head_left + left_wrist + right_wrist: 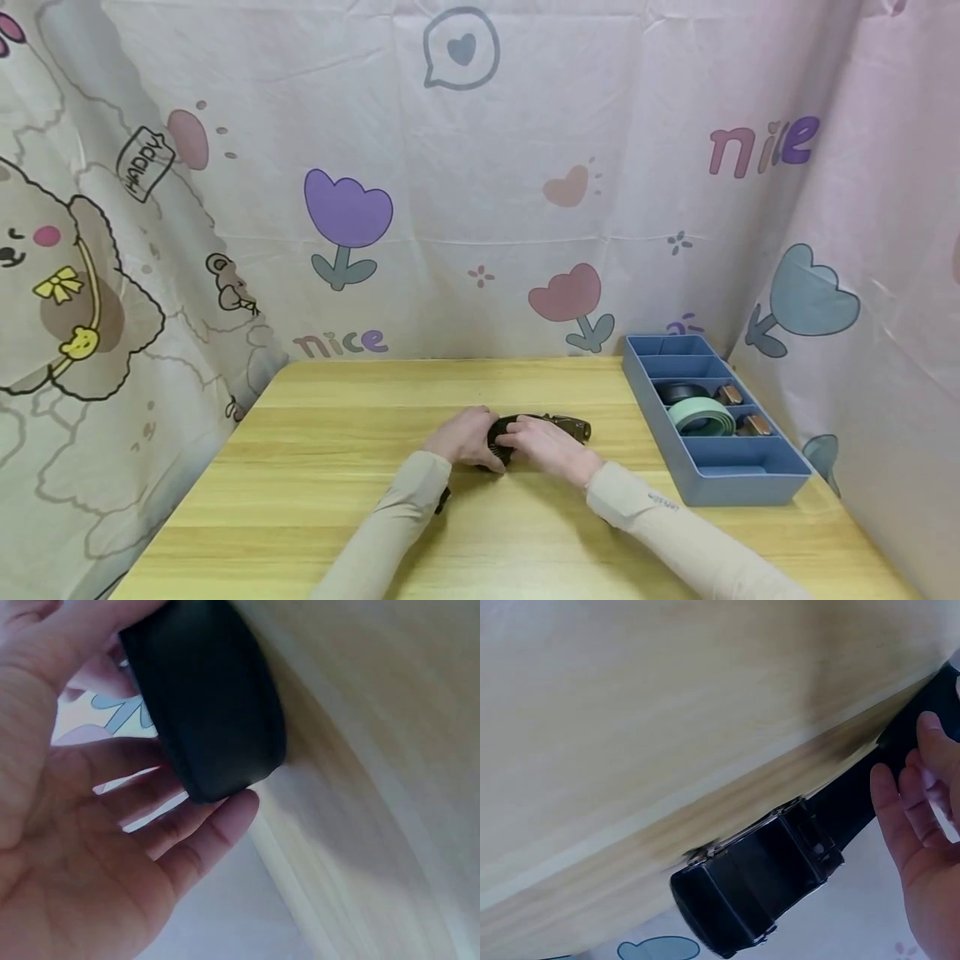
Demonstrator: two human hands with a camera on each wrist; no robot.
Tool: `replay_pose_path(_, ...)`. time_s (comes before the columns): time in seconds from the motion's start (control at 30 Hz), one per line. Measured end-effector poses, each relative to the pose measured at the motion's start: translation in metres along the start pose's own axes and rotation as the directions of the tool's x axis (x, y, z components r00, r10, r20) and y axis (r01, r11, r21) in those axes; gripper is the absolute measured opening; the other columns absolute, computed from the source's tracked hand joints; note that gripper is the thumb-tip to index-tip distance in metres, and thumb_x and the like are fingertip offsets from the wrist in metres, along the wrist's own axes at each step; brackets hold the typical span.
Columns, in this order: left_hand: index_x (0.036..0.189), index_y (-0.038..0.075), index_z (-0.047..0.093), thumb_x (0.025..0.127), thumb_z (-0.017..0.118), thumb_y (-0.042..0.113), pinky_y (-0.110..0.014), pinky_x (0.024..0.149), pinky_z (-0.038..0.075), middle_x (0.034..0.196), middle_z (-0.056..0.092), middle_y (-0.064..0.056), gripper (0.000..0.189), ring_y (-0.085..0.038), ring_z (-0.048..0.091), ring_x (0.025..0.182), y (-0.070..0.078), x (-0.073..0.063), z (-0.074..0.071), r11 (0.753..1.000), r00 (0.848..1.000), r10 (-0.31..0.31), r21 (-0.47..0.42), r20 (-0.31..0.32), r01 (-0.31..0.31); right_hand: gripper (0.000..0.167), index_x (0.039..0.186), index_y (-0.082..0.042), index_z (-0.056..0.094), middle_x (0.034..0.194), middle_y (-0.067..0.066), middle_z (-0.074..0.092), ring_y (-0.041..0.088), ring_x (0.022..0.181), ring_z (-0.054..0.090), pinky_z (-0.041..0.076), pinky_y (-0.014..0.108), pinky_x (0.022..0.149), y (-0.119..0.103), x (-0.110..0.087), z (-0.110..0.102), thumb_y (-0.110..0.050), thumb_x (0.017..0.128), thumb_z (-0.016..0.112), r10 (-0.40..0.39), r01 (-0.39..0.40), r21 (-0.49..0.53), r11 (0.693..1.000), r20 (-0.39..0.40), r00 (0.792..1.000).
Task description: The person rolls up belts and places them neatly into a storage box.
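Observation:
A black belt lies coiled at one end near the middle of the table, its strap running right to a dark, shiny buckle. My left hand grips the coil from the left; in the left wrist view its fingertips sit under the coil's edge, with the thumb on the opposite side. From the right, my right hand holds the belt beside the coil, thumb and fingers at the strap. In the right wrist view the buckle extends past the fingers, free of the hand.
A blue-grey divided box stands at the table's right side. Its middle compartments hold a rolled black belt, a mint-green rolled belt and gold-brown buckles. Behind the wooden table hangs a printed curtain.

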State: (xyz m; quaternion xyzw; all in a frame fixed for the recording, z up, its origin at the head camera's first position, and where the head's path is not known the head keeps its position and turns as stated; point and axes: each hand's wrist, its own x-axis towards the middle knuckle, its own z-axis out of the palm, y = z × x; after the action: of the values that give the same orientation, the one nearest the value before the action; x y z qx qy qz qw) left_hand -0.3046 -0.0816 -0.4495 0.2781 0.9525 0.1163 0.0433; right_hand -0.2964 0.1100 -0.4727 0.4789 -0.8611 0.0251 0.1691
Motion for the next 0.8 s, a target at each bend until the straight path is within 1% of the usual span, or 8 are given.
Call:
replay_pose_path(0.1,0.130,0.013,0.058,0.066,0.087,0.041,-0.033,0.085,0.050,0.107,0.059,-0.003,0.075,-0.015,0.056,0.090,-0.001,0.000,0.000,1.000,1.000,0.016,-0.003,0.016,-0.016,0.026,0.111,-0.019,0.071,0.106,-0.003,0.070,0.014,0.098,0.064,0.053,0.030,0.088,0.002,0.000,0.000,-0.018,0.085,0.073,0.005,-0.005,0.000,1.000,-0.010,1.000)
replay_pose_path(0.2,0.136,0.015,0.054,0.065,0.087,0.041,-0.035,0.087,0.050,0.110,0.058,-0.004,0.083,-0.016,0.056,0.092,-0.001,-0.001,0.003,1.000,1.000,-0.002,-0.017,0.001,0.002,0.026,0.111,-0.022,0.071,0.105,-0.004,0.069,0.015,0.097,0.064,0.055,0.031,0.081,0.001,-0.001,0.001,-0.021,0.086,0.073,0.024,-0.024,-0.025,0.999,-0.016,1.000)
replay_pose_path(0.3,0.121,0.016,0.061,0.062,0.089,0.044,-0.034,0.081,0.050,0.104,0.058,-0.002,0.072,-0.015,0.055,0.086,0.000,-0.001,0.005,0.999,0.999,-0.026,-0.036,-0.026,0.025,0.024,0.111,-0.024,0.070,0.103,-0.005,0.067,0.014,0.094,0.062,0.056,0.031,0.075,-0.003,-0.001,0.001,-0.029,0.088,0.071,0.027,-0.027,-0.033,0.999,-0.001,1.000)
replay_pose_path(0.4,0.109,0.018,0.061,0.058,0.090,0.049,-0.033,0.077,0.049,0.098,0.057,-0.001,0.066,-0.015,0.054,0.083,0.001,0.000,0.006,0.999,0.998,-0.041,-0.028,-0.047,0.039,0.024,0.112,-0.023,0.069,0.104,-0.006,0.067,0.013,0.095,0.062,0.055,0.030,0.079,-0.007,-0.001,0.002,-0.034,0.090,0.068,0.023,-0.023,-0.019,1.000,0.011,1.000)
replay_pose_path(0.5,0.119,0.020,0.061,0.059,0.089,0.053,-0.035,0.080,0.050,0.106,0.059,-0.003,0.074,-0.017,0.056,0.089,0.000,0.000,0.006,0.999,0.998,-0.036,-0.017,-0.050,0.035,0.024,0.113,-0.023,0.069,0.106,-0.007,0.068,0.012,0.099,0.063,0.054,0.030,0.083,-0.008,0.000,0.001,-0.034,0.091,0.067,0.040,-0.040,-0.003,0.999,0.025,0.999)
replay_pose_path(0.63,0.135,0.019,0.056,0.063,0.088,0.049,-0.039,0.088,0.050,0.118,0.059,-0.008,0.085,-0.020,0.058,0.097,-0.005,-0.001,0.004,1.000,1.000,-0.004,-0.027,-0.021,0.004,0.028,0.115,-0.024,0.069,0.110,-0.008,0.069,0.014,0.100,0.062,0.056,0.030,0.076,-0.005,0.001,0.000,-0.034,0.089,0.068,0.056,-0.056,-0.016,0.998,0.032,0.998)
replay_pose_path(0.7,0.130,0.016,0.058,0.063,0.089,0.044,-0.036,0.088,0.050,0.114,0.060,-0.005,0.079,-0.017,0.058,0.096,-0.007,0.001,0.003,0.999,1.000,0.031,-0.036,0.004,-0.030,0.028,0.115,-0.025,0.069,0.110,-0.009,0.070,0.015,0.098,0.062,0.056,0.030,0.072,-0.002,0.001,0.000,-0.035,0.089,0.069,0.040,-0.039,-0.024,0.999,0.026,0.999)
replay_pose_path(0.8,0.114,0.016,0.061,0.063,0.090,0.031,-0.030,0.083,0.049,0.102,0.060,0.002,0.061,-0.012,0.055,0.088,-0.008,0.003,0.001,0.994,0.997,0.075,-0.080,0.027,-0.072,0.028,0.114,-0.026,0.069,0.108,-0.009,0.070,0.015,0.093,0.058,0.052,0.029,0.076,0.003,0.001,0.001,-0.034,0.087,0.071,0.011,-0.010,-0.039,0.999,0.010,1.000)
